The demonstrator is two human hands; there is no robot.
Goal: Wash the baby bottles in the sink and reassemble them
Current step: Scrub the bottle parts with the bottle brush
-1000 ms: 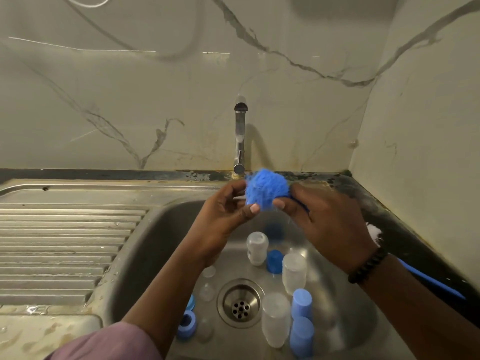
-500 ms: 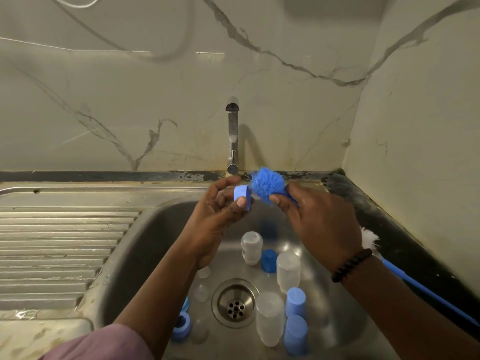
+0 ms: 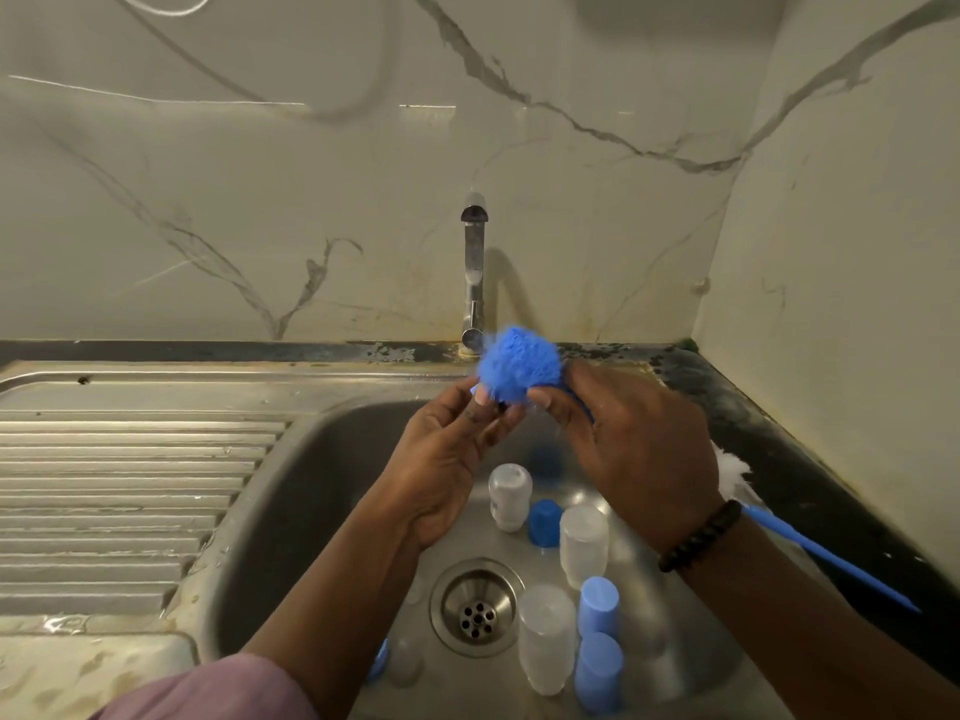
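Over the sink (image 3: 322,459), the left hand (image 3: 447,459) is pinching a small blue ring (image 3: 475,389), the right hand (image 3: 623,449) is gripping the bottle brush (image 3: 519,368); the wet ring risks slipping.

Veined marble walls (image 3: 260,200), dark stained counter (image 3: 810,459).

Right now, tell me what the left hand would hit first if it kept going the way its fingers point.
The left hand points up and right, so its fingers would meet the blue brush head first; they already look to be at its lower edge. Behind that stands the tap, though depth is unclear.
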